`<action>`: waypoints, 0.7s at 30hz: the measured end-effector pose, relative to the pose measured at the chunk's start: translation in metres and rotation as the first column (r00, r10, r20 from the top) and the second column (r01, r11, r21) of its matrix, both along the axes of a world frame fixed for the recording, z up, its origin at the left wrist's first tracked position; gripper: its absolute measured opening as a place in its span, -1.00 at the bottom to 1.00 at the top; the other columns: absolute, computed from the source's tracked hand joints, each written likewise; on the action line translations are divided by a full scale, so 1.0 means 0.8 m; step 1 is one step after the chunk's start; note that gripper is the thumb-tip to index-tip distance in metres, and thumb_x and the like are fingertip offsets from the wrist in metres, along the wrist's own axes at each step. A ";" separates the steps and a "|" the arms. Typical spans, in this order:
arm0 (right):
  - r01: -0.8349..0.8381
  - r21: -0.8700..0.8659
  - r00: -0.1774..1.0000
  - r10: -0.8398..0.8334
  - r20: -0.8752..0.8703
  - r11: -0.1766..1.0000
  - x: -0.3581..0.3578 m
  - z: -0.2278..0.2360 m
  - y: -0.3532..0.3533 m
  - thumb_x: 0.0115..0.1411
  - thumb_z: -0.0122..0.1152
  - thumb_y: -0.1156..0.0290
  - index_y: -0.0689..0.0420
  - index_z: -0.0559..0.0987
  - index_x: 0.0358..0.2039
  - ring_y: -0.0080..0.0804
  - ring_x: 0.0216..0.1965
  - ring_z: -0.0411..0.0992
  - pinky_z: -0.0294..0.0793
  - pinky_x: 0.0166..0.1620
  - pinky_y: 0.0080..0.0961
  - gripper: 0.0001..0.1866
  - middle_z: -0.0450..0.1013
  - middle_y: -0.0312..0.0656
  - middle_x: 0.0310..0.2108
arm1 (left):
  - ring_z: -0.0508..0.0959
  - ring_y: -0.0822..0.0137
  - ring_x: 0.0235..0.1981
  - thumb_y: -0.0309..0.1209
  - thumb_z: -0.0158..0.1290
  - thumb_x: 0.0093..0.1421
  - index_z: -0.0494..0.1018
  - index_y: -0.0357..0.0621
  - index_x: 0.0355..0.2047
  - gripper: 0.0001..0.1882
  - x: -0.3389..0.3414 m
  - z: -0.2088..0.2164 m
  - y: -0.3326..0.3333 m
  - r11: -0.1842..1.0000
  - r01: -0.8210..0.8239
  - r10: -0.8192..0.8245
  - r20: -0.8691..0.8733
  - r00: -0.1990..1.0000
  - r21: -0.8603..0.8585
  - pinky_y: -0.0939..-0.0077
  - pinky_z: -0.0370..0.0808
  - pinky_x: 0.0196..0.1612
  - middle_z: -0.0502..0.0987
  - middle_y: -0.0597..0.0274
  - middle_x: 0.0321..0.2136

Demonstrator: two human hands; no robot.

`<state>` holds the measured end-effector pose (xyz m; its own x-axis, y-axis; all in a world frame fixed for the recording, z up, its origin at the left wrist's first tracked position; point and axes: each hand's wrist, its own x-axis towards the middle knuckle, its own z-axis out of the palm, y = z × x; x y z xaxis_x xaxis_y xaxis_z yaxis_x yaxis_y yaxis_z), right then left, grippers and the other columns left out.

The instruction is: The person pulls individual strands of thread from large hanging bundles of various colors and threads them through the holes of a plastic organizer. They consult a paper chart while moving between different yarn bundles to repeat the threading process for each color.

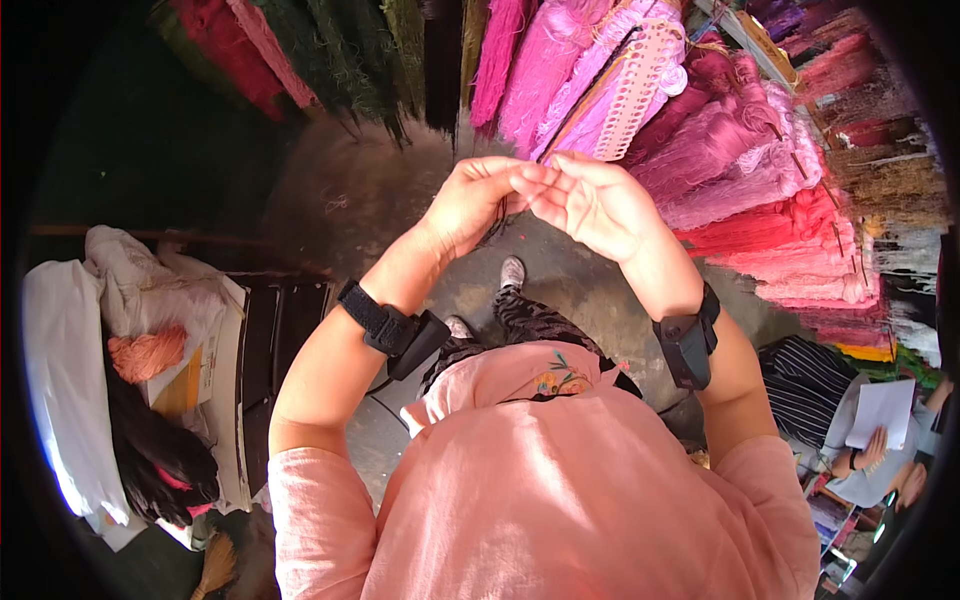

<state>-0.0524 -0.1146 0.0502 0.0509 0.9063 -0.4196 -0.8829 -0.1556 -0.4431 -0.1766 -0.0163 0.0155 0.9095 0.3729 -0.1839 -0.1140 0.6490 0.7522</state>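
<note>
My left hand (478, 205) and my right hand (592, 208) meet at the fingertips in front of me, above the floor. The left fingers are pinched round a dark thread (497, 224), and its loose end dangles below that hand. With its palm partly turned up, my right hand has its fingers curled in against the left fingertips. A thin dark strand (548, 150) shows at the join of the fingers. Just beyond them hang pink yarn hanks (545, 75) and a pale pink strip with rows of holes (640, 85).
Magenta and red hanks (790, 235) line the right side; dark green ones (350, 60) hang at the far left. At left, a white cloth (65, 340), an orange yarn bundle (148, 352) and black yarn (165, 455) lie piled. Another person holds white paper (880, 412) at right.
</note>
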 end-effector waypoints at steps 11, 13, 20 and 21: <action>0.248 -0.001 0.961 -0.246 0.123 0.969 0.020 -0.017 0.020 0.02 -0.10 0.51 0.19 0.36 -0.48 -0.25 -0.36 0.36 0.38 -0.26 -0.32 -0.94 0.36 -0.08 -0.46 | 0.32 0.65 -0.64 -0.35 -0.04 0.02 0.47 -0.20 -0.50 -0.82 -0.001 0.032 0.035 0.926 0.195 -0.077 -0.343 0.936 0.324 0.84 0.22 -0.55 0.45 0.34 -0.62; 0.200 -0.076 0.972 -0.188 0.139 0.977 0.024 -0.031 0.015 0.00 -0.07 0.50 0.15 0.36 -0.48 -0.30 -0.45 0.35 0.36 -0.38 -0.36 -0.95 0.33 -0.18 -0.54 | 0.03 0.71 -0.78 -0.30 -0.04 0.03 0.48 -0.16 -0.52 -0.80 -0.005 0.049 0.033 0.828 0.220 -0.065 -0.302 0.951 0.515 0.78 -0.07 -0.73 0.28 0.54 -0.76; -0.010 0.308 0.556 -0.251 0.792 0.951 -0.031 -0.002 0.042 0.05 -0.04 0.33 0.18 0.38 -0.37 -0.60 -0.41 0.25 0.22 -0.27 -0.67 -0.80 0.31 -0.33 -0.53 | 0.24 0.67 -0.69 -0.40 0.02 -0.02 0.47 -0.25 -0.54 -0.85 -0.045 0.120 0.034 0.670 0.357 -0.210 -0.295 0.932 0.651 0.77 0.15 -0.62 0.43 0.40 -0.65; -0.156 0.417 0.714 -0.190 0.674 0.895 -0.038 0.009 0.041 0.08 -0.08 0.31 0.20 0.37 -0.34 -0.59 -0.46 0.25 0.23 -0.31 -0.65 -0.77 0.29 -0.35 -0.55 | 0.22 0.68 -0.70 -0.40 0.00 -0.01 0.46 -0.26 -0.54 -0.84 -0.054 0.132 0.038 0.561 0.372 -0.222 -0.298 0.928 0.740 0.77 0.13 -0.64 0.44 0.39 -0.64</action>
